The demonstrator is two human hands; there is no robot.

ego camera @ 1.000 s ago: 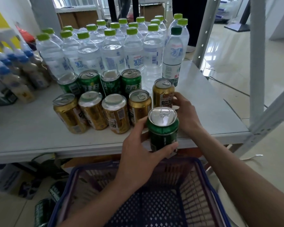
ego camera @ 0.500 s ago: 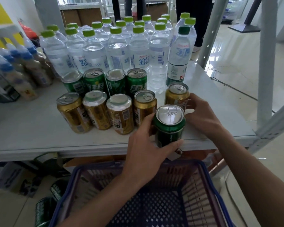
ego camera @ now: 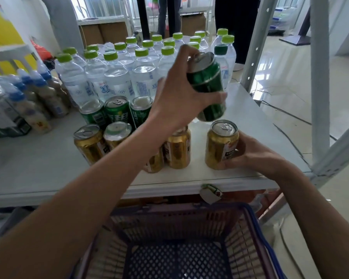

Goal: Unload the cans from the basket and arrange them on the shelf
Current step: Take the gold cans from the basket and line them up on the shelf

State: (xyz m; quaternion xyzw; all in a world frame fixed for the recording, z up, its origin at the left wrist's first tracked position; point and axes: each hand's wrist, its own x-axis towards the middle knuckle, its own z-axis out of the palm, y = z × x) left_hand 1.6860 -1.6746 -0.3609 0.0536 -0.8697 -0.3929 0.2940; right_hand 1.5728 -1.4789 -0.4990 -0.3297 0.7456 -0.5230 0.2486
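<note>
Cans: left hand (ego camera: 175, 101) fingers wrap a green can (ego camera: 207, 87), tilted, held above the shelf (ego camera: 38, 168). Right hand (ego camera: 250, 156) fingers grip a gold can (ego camera: 220, 146) standing near shelf edge. Basket (ego camera: 248, 224) below: no cans visible inside. Green and gold cans stand in rows before water bottles (ego camera: 117, 77); label writing unreadable.

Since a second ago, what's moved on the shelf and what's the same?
The left hand lifted the green can from the shelf's front edge up and back, over the green row. The right hand keeps gripping the gold can, now nearer the shelf edge. The other cans, bottles and basket are unchanged.
</note>
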